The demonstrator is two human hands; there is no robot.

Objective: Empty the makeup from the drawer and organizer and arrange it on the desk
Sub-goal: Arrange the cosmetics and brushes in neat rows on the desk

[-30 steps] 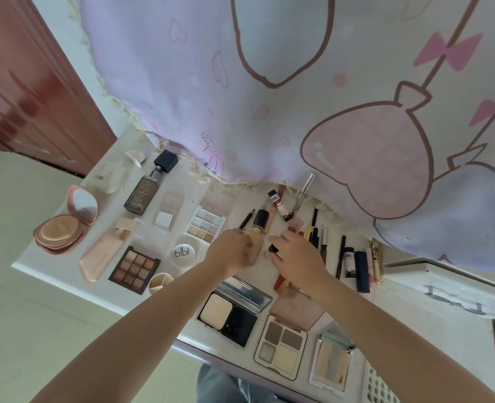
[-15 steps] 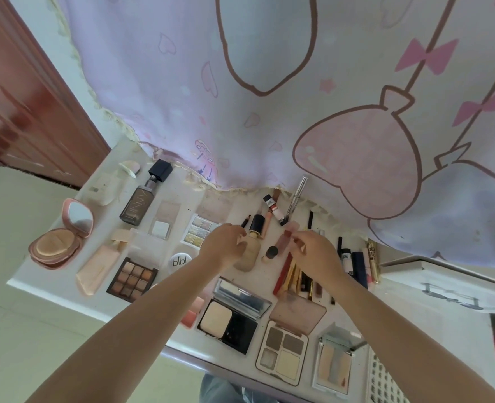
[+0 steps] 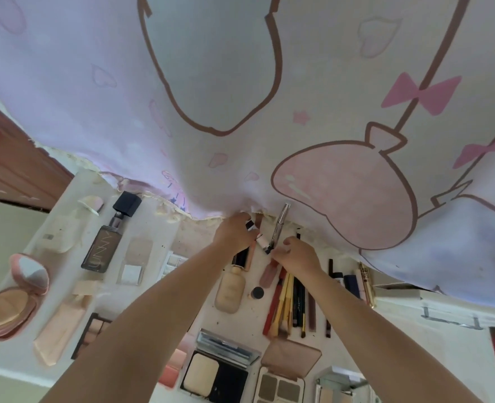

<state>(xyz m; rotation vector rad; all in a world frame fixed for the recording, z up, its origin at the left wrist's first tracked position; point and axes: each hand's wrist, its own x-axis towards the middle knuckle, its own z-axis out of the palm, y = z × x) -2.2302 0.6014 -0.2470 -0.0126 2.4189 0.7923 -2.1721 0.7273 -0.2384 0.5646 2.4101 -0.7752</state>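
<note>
At the far edge of the surface (image 3: 164,228), under the curtain hem: left hand (image 3: 234,237), grip curled round a small white-and-black tube (image 3: 262,239); right hand (image 3: 297,254), fingers curled at the lower end of a silver wand (image 3: 279,225), though whether it has hold of it cannot be told. Just beside the hands: beige foundation bottle (image 3: 230,287), small round pot (image 3: 257,292), row of pencils (image 3: 291,301). Left: dark pump bottle (image 3: 103,245), open pink compact (image 3: 10,298). Near edge: open powder and shadow palettes (image 3: 220,373).
</note>
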